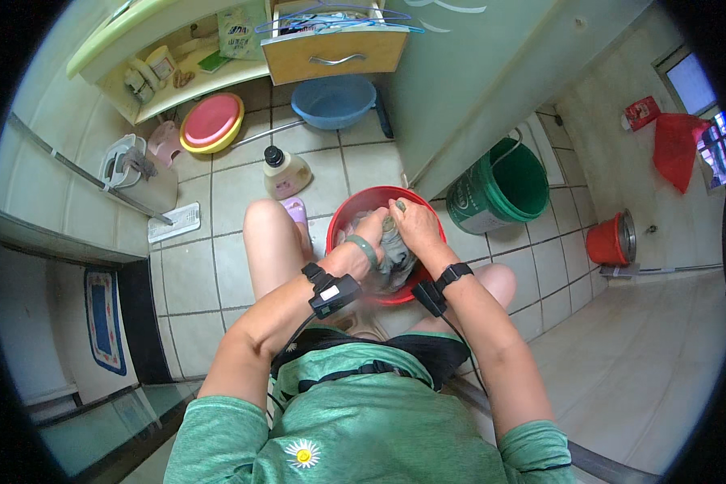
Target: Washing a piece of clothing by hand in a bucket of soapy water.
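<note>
1. My left hand [369, 229] reaches into the basin from the near left, its fingers bent and closed on the bunched cloth; I cannot tell how the fingertips lie underneath.
2. My right hand [418, 226] is just beside it on the right, fingers curled together in a fist around the cloth's far end; the fingertips are mostly hidden.
3. The crumpled grey cloth [394, 260] is inside the basin, its upper part gathered between my two hands and the rest hanging loosely below them.
4. The round red plastic basin [348, 211] sits on the pale square-tiled floor [235, 187], between my bare knees.
5. I wear a green bangle [363, 249] on my left wrist, with a black strapped device [332, 294] behind it; a black wristband [454, 274] circles my right wrist.
6. Beyond my left knee stands a beige plastic bottle with a black cap [286, 174], near a lilac slipper [296, 211] on my foot.
7. Farther off lie a round blue plastic basin [334, 105] and, to its left, a pink basin [212, 118] resting in a yellow one [206, 148].
8. To the right of the red basin is a tall green plastic bucket [469, 202]; farther right, a small red bucket [609, 243].
</note>
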`<control>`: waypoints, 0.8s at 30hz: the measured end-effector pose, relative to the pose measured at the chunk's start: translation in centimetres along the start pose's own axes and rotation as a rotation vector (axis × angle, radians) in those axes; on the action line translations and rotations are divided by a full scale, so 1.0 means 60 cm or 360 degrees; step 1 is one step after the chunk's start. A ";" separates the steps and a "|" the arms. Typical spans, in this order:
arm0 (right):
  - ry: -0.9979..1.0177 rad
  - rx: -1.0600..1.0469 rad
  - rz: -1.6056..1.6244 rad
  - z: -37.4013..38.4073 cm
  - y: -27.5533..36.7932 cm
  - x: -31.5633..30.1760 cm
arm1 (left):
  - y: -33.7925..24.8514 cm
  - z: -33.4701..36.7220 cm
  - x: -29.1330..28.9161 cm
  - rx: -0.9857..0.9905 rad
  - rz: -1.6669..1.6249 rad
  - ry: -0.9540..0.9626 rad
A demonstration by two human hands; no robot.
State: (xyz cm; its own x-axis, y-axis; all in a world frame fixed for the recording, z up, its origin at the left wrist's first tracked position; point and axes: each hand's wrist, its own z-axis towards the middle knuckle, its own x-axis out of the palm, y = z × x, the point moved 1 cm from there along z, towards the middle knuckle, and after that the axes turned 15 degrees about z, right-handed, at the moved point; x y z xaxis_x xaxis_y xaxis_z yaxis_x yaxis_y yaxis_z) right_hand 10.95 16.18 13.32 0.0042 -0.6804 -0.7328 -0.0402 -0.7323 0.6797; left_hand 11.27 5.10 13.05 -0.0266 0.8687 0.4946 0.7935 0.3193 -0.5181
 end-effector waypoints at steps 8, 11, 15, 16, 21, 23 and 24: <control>0.0284 0.0290 0.0711 0.030 -0.003 -0.040 | -0.051 0.004 -0.058 0.0804 0.1967 0.0343; 0.0455 0.0392 0.1555 0.007 -0.025 -0.029 | -0.082 0.004 -0.068 0.0716 0.1606 0.0409; 0.0758 -0.0066 0.1138 -0.047 -0.009 -0.018 | -0.104 -0.020 -0.075 0.0492 0.0553 0.0585; 0.0721 0.0042 0.1166 -0.052 -0.017 -0.014 | -0.108 -0.026 -0.072 0.0400 0.0205 0.0740; 0.0022 0.0432 0.2376 -0.036 -0.039 -0.041 | -0.101 -0.007 -0.110 0.0437 -0.0092 0.0745; -0.0136 0.0258 0.2154 -0.002 -0.077 -0.039 | -0.085 0.013 -0.098 0.0394 -0.0176 0.0658; -0.0302 0.0104 0.1800 0.008 -0.076 -0.025 | -0.077 0.022 -0.096 0.0261 -0.0176 0.0573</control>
State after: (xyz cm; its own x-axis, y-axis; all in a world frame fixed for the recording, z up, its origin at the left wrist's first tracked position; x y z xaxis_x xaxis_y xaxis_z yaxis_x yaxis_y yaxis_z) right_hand 10.67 20.56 11.31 -0.2177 -0.9289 0.2997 0.0231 0.3020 0.9530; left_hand 6.94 -0.89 11.68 0.1313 0.6471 0.7510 0.6895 0.4846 -0.5382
